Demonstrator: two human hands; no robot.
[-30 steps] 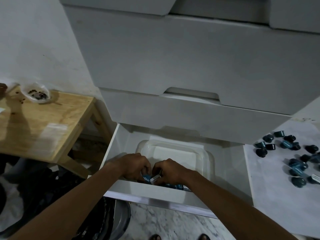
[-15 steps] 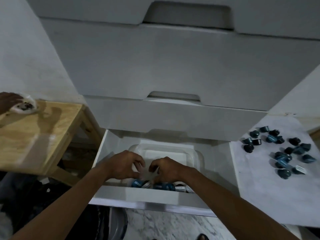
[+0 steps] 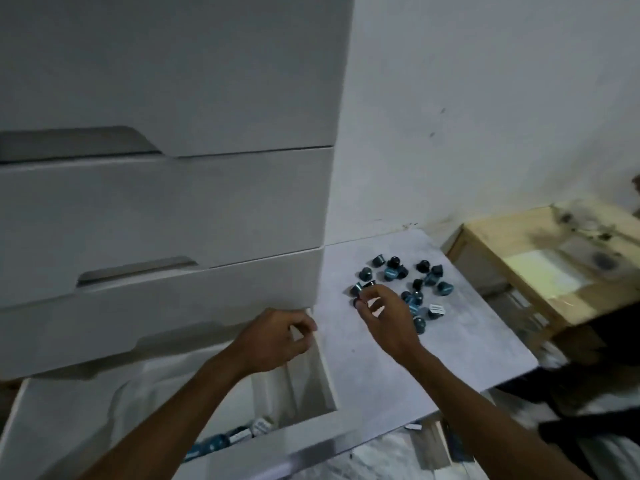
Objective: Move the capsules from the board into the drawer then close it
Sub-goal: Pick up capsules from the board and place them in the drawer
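Observation:
Several dark blue capsules (image 3: 412,282) lie scattered on a pale marble-look board (image 3: 450,344) right of a white drawer unit. The bottom drawer (image 3: 277,448) stands open; a few capsules (image 3: 228,438) lie along its front wall inside. My right hand (image 3: 388,315) hovers over the left edge of the pile, thumb and fingers spread around the nearest capsules, touching or nearly touching one. My left hand (image 3: 273,337) hangs over the drawer's right rear corner, fingers loosely curled, nothing visible in it.
The closed upper drawers (image 3: 166,209) rise above the open one. A wooden stool (image 3: 554,258) with stains stands right of the board against the white wall. Dark fabric (image 3: 595,427) lies on the floor at lower right.
Both hands have left the drawer's front, where they set capsules down. The view swung right; my right hand reached to the pile on the board, my left rose over the drawer's corner.

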